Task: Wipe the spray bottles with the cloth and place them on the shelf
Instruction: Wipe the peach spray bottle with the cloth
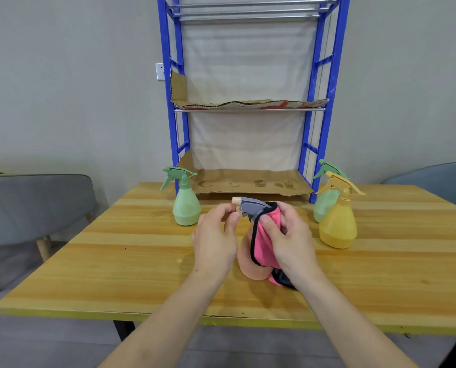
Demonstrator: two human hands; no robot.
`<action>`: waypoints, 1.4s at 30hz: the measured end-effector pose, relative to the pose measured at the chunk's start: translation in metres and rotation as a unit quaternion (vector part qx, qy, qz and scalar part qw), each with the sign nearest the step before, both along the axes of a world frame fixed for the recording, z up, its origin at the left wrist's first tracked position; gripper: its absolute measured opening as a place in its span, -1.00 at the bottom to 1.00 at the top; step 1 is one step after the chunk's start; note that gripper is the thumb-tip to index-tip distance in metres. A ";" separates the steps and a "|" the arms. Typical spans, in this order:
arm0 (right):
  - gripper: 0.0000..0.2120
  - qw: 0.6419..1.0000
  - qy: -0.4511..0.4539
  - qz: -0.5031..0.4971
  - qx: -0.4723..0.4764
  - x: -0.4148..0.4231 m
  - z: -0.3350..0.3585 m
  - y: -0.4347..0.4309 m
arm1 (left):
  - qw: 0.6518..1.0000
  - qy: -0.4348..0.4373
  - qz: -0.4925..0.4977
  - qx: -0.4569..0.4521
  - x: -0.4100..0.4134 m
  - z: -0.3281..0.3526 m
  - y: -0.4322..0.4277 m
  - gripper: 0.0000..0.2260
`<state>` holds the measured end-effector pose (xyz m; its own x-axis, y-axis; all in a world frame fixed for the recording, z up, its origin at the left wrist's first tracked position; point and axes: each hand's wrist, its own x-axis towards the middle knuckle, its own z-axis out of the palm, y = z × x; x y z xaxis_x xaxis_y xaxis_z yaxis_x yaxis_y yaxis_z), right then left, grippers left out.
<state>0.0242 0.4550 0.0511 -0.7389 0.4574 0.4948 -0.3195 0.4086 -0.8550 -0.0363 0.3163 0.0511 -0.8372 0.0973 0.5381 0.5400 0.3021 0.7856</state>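
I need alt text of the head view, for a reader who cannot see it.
The right hand wraps a pink cloth around a peach spray bottle on a table, while the left hand pinches its grey spray head. Two green spray bottles and a yellow spray bottle stand beside a blue shelf.

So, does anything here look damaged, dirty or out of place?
Yes, the cardboard lining the blue shelf. The lower cardboard sheet carries several dark, wet-looking stains and its left end bends up. The middle cardboard sheet has a ragged, torn front edge and a bent-up left flap.
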 end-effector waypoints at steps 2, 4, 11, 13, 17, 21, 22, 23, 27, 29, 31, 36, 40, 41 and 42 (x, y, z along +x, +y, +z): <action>-0.71 1.000 -0.004 0.007 -0.011 0.002 0.002 -0.001 | 1.000 0.000 -0.002 -0.002 0.000 0.000 0.000 -0.79; -0.76 1.000 -0.003 0.005 -0.015 0.002 0.004 -0.003 | 1.000 -0.006 -0.005 -0.004 0.000 0.001 0.001 -0.81; -0.87 0.995 -0.012 0.075 -0.070 0.009 0.005 0.008 | 1.000 -0.016 -0.005 -0.012 0.002 0.004 -0.002 -0.81; -0.82 0.991 -0.016 0.095 -0.090 0.014 0.002 0.011 | 1.000 -0.019 -0.003 -0.003 0.004 0.004 -0.003 -0.89; -0.84 0.995 -0.012 0.077 -0.067 0.020 -0.009 0.018 | 0.997 -0.031 0.030 0.066 0.022 -0.007 -0.004 -0.88; -0.84 0.996 -0.008 0.048 -0.069 0.013 -0.017 0.024 | 0.995 -0.066 0.050 0.061 0.041 -0.026 0.000 -0.83; -0.85 0.997 -0.006 0.044 -0.067 0.011 -0.017 0.026 | 0.996 -0.064 0.039 0.052 0.043 -0.030 0.001 -0.85; -0.84 0.997 -0.007 0.046 -0.061 0.009 -0.019 0.027 | 0.997 -0.057 0.026 0.036 0.045 -0.033 0.002 -0.86; -0.84 0.995 -0.038 0.083 0.047 0.009 -0.019 0.024 | 0.998 -0.054 -0.005 -0.025 0.047 -0.034 0.009 -0.76; -0.87 0.988 -0.069 0.102 0.098 0.009 -0.020 0.025 | 0.998 -0.056 -0.002 -0.039 0.045 -0.033 0.011 -0.73; -0.88 0.978 -0.116 0.126 0.116 0.009 -0.024 0.033 | 0.997 -0.057 0.006 -0.054 0.041 -0.031 0.009 -0.72; -0.71 0.953 -0.174 0.119 0.220 0.014 -0.032 0.045 | 0.995 -0.079 0.004 -0.059 0.026 -0.022 0.003 -0.77; -0.57 0.965 -0.130 0.087 0.209 0.004 -0.026 0.029 | 0.992 -0.113 -0.027 -0.049 0.021 -0.013 0.009 -0.75; -0.53 0.969 -0.116 0.086 0.200 0.002 -0.026 0.025 | 0.991 -0.117 -0.036 -0.048 0.019 -0.011 0.010 -0.74; -0.50 0.970 -0.111 0.086 0.197 0.002 -0.028 0.022 | 0.991 -0.120 -0.046 -0.046 0.017 -0.009 0.010 -0.75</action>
